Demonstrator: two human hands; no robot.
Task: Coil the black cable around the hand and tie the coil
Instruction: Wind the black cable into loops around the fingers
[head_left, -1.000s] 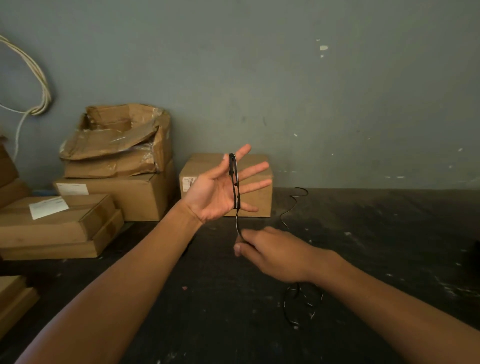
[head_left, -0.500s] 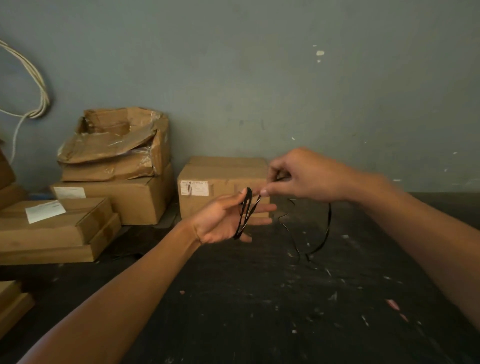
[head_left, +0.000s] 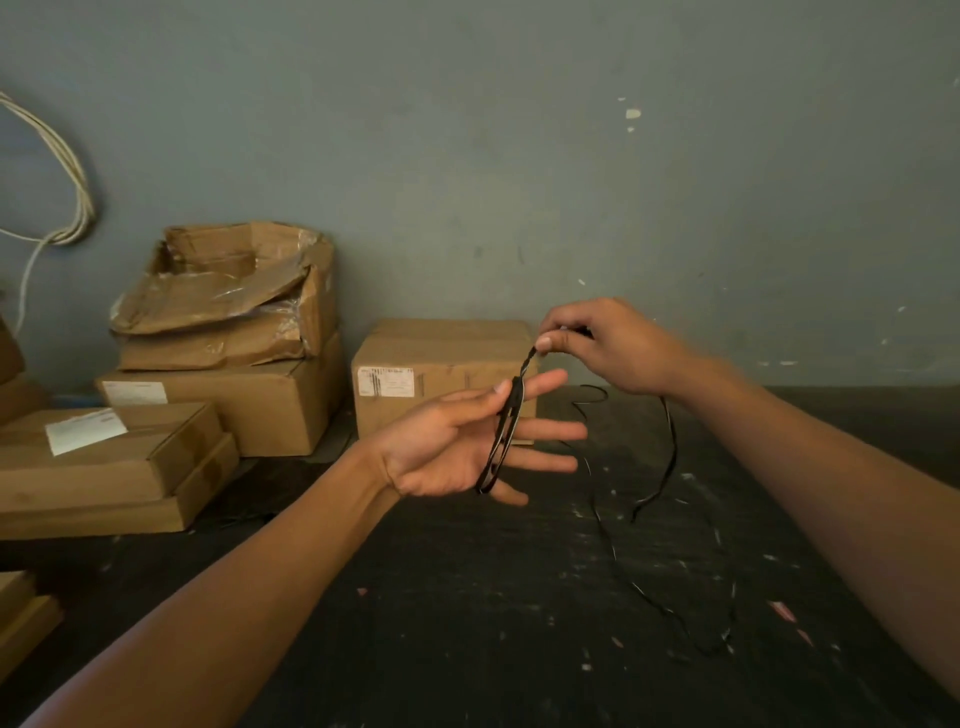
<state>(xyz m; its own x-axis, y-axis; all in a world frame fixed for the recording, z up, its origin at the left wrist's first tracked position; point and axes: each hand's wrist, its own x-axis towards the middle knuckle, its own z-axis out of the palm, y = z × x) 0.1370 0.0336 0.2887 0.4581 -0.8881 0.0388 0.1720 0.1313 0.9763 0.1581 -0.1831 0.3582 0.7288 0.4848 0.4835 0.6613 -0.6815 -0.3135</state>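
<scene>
While right hand (head_left: 608, 345) pinches cable (head_left: 503, 441), left hand (head_left: 467, 447) flat.

Black cable (head_left: 506, 434) passes behind my left hand (head_left: 457, 452) fingers; back of coil hidden. Pinch point inside my right hand (head_left: 602, 345) obscured. Slack below right hand thin, blurred; free end untraceable.

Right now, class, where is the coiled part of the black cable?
In the head view, centre frame, the black cable loops around the left hand's straight fingers, just below the right hand pinching its strand.

Both forearms and hands (head_left: 457, 447) are bare, sleeveless.
</scene>
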